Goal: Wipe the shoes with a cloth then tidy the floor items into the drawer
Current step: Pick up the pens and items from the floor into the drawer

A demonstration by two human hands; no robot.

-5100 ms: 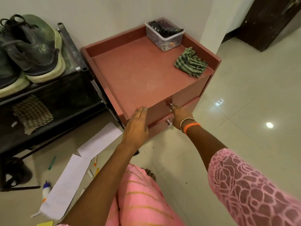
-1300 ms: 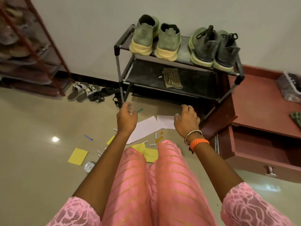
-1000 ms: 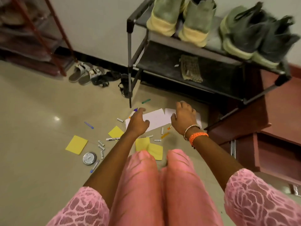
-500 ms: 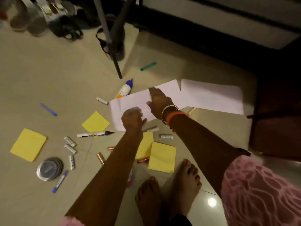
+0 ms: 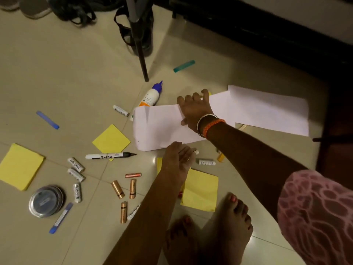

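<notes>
Bent low over the floor, I see two white paper sheets, a left one (image 5: 158, 129) and a right one (image 5: 267, 109). My right hand (image 5: 194, 109) lies on the left sheet, its fingers curled over the far edge and its thumb on top. My left hand (image 5: 179, 157) hovers at the sheet's near edge, fingers loosely curled and holding nothing I can see. Around them lie yellow sticky pads (image 5: 111, 139), a black marker (image 5: 109, 155), a glue bottle (image 5: 150, 96), several batteries (image 5: 131, 188), blue pens (image 5: 47, 119) and a round tin (image 5: 45, 200). Shoes, cloth and drawer are out of view.
A black shoe-rack leg (image 5: 140, 50) stands just beyond the glue bottle, with dark sandals (image 5: 76, 10) behind it. A green pen cap (image 5: 184, 66) lies near the dark rack base (image 5: 267, 35). My bare feet (image 5: 235, 217) stand beside a yellow pad (image 5: 200, 190). The dark cabinet side (image 5: 336, 150) is at right.
I turned from the opened drawer to the floor and bent down. Over the last half second my right hand slid to the left sheet's far edge, and that sheet's left end lifted slightly.
</notes>
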